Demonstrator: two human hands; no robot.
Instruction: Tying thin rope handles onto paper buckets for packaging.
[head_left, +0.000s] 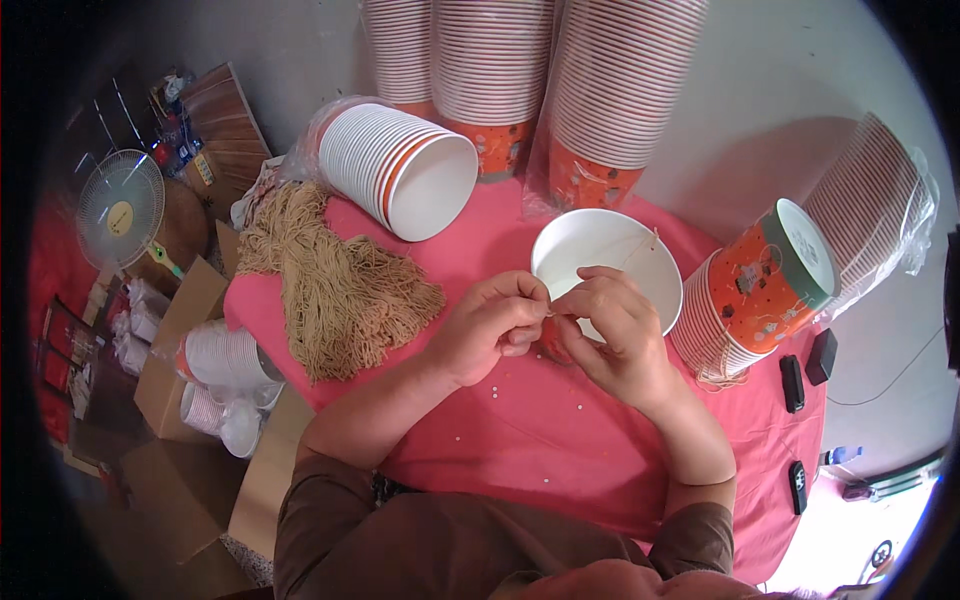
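Here's the close work: the left hand point(500, 315) curls nearly closed, thumb against forefinger, while the right hand point(612, 330), its fingers loosely bent, meets it tip to tip. A tiny pale piece point(550, 312) seems pinched between them, too small to identify, held over the near rim of the open white bucket point(567, 245), perhaps so both tips can steady it. Thin cord point(640, 245) lies at that bucket's far side, and the tan cord bundle point(350, 290) spreads left on the pink cloth point(500, 440), likely for easy reach.
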